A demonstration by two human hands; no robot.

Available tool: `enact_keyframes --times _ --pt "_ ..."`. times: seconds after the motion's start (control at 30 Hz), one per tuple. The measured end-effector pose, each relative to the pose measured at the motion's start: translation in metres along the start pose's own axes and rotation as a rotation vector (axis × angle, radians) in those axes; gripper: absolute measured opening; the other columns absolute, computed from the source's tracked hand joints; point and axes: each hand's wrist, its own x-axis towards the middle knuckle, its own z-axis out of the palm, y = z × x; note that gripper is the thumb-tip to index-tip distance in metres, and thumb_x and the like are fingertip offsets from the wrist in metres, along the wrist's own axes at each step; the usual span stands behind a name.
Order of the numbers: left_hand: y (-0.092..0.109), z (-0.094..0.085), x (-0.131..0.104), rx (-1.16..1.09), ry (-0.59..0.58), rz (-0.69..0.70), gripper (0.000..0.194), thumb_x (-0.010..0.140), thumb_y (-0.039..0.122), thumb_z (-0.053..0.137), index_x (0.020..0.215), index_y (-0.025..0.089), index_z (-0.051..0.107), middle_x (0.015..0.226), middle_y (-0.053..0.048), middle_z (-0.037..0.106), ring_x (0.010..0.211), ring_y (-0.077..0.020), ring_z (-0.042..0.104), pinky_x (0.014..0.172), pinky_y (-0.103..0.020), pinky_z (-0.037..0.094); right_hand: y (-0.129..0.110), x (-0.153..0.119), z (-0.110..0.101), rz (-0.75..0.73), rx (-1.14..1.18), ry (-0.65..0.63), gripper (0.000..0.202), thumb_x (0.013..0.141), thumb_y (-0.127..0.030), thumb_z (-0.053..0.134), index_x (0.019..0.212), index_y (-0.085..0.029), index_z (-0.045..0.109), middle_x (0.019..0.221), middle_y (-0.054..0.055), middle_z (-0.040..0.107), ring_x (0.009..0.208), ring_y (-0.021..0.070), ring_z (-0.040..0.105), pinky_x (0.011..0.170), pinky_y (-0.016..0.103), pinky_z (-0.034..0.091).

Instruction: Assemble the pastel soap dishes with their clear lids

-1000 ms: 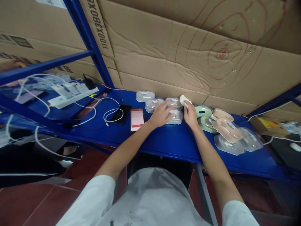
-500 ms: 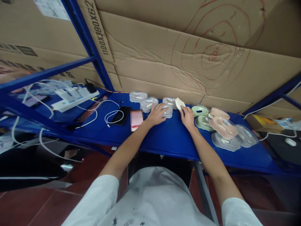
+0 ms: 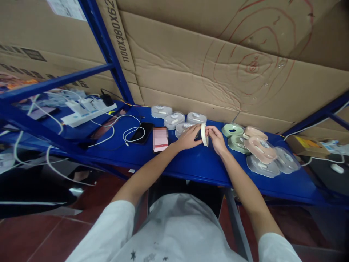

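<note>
A cream-coloured oval piece (image 3: 204, 135) is held up on edge between my two hands, just above the blue table. My left hand (image 3: 189, 137) reaches in from the left, its fingers and thumb closed on the piece's left side. From the right, my right hand (image 3: 215, 137) pinches its other side with thumb and fingertips. Behind my left hand lies a clear oval case (image 3: 181, 129), partly covered by it. Further clear cases (image 3: 173, 119) stand close behind. Right of my right hand are green oval cases (image 3: 236, 142).
Pink cases (image 3: 260, 148) and grey clear ones (image 3: 263, 165) overlap at the right. To the left lie a phone with a pink screen (image 3: 160, 138), a black phone (image 3: 140, 134), white cables and a power strip (image 3: 89, 114). A cardboard wall (image 3: 174, 72) rises behind the table (image 3: 191, 163).
The cream piece, previously in my right hand alone, has come nearer and turned on edge. My left hand has moved right from the clear cases to take hold of it.
</note>
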Motion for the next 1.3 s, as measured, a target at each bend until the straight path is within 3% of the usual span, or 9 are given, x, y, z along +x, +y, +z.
enact_keyframes --times 0.23,0.33,0.43,0.57,0.7,0.87,0.97,1.13,1.3 --pt "0.01 0.002 -0.003 -0.168 -0.011 0.127 0.092 0.092 0.029 0.07 0.169 0.023 0.021 0.174 -0.018 0.03 0.164 -0.036 0.028 0.132 -0.057 0.031 -0.003 0.005 -0.009 0.038 -0.008 -0.033 0.044 0.101 -0.068 0.047 0.118 -0.03 0.061 0.1 0.001 0.073 0.085 0.0184 0.071 0.078 0.033 0.06" --pt "0.014 0.005 -0.001 -0.143 -0.005 0.084 0.087 0.093 0.028 0.07 0.168 0.025 0.026 0.169 -0.017 0.037 0.159 -0.0356 0.036 0.131 -0.057 0.033 -0.002 0.007 -0.015 0.063 -0.137 -0.037 0.043 0.104 -0.064 0.042 0.114 -0.028 0.063 0.101 0.003 0.074 0.092 0.0208 0.072 0.083 0.036 0.061" --pt "0.016 0.005 -0.001 -0.119 -0.002 0.041 0.072 0.095 0.025 0.066 0.162 0.024 0.04 0.155 -0.015 0.047 0.146 -0.0324 0.05 0.126 -0.052 0.041 -0.002 0.007 -0.027 0.089 -0.345 -0.019 0.038 0.104 -0.053 0.049 0.118 -0.024 0.068 0.118 0.011 0.075 0.117 0.0297 0.068 0.103 0.048 0.055" --pt "0.022 0.006 -0.005 -0.027 -0.206 0.073 0.058 0.096 0.024 0.065 0.153 0.024 0.054 0.136 -0.012 0.058 0.127 -0.0288 0.061 0.115 -0.047 0.048 0.002 0.007 -0.045 0.152 -0.768 0.078 0.055 0.099 -0.035 0.058 0.147 -0.009 0.057 0.161 0.027 0.048 0.155 0.0437 0.033 0.125 0.067 0.02" --pt "0.026 0.011 -0.009 0.126 -0.424 0.157 0.056 0.089 0.021 0.072 0.145 0.026 0.065 0.125 -0.01 0.065 0.121 -0.0313 0.063 0.112 -0.049 0.044 0.015 0.01 -0.054 0.245 -1.302 0.093 0.063 0.099 -0.027 0.051 0.156 0.0 0.045 0.148 0.035 0.058 0.144 0.0452 0.048 0.122 0.072 0.015" --pt "0.025 0.008 -0.01 0.136 -0.412 0.12 0.056 0.088 0.047 0.081 0.14 0.027 0.07 0.123 -0.009 0.066 0.121 -0.0326 0.063 0.113 -0.048 0.041 0.019 0.018 -0.055 0.15 -1.22 0.044 0.049 0.099 -0.019 0.047 0.145 -0.009 0.062 0.132 0.027 0.071 0.128 0.0373 0.063 0.124 0.061 0.024" --pt "0.03 0.001 -0.018 0.138 -0.428 0.065 0.054 0.092 0.044 0.077 0.142 0.027 0.066 0.125 -0.01 0.067 0.123 -0.0335 0.063 0.114 -0.051 0.041 0.012 0.016 -0.054 0.058 -1.122 0.029 0.046 0.099 -0.022 0.05 0.142 -0.014 0.066 0.131 0.022 0.073 0.127 0.0371 0.064 0.121 0.061 0.031" --pt "0.049 -0.012 -0.063 0.094 -0.329 -0.038 0.053 0.101 0.033 0.067 0.151 0.026 0.054 0.144 -0.012 0.063 0.14 -0.0328 0.056 0.118 -0.052 0.042 -0.008 0.0 -0.035 -0.09 -0.914 -0.045 0.045 0.102 -0.042 0.058 0.142 -0.022 0.067 0.127 0.012 0.077 0.113 0.0296 0.071 0.106 0.047 0.053" --pt "0.061 -0.017 -0.107 0.152 -0.119 -0.172 0.049 0.102 0.033 0.067 0.148 0.023 0.057 0.152 -0.017 0.055 0.143 -0.0348 0.053 0.122 -0.057 0.043 -0.032 -0.028 -0.009 -0.195 -0.601 -0.237 0.048 0.103 -0.052 0.06 0.142 -0.024 0.068 0.122 0.01 0.078 0.112 0.0275 0.073 0.104 0.044 0.056"
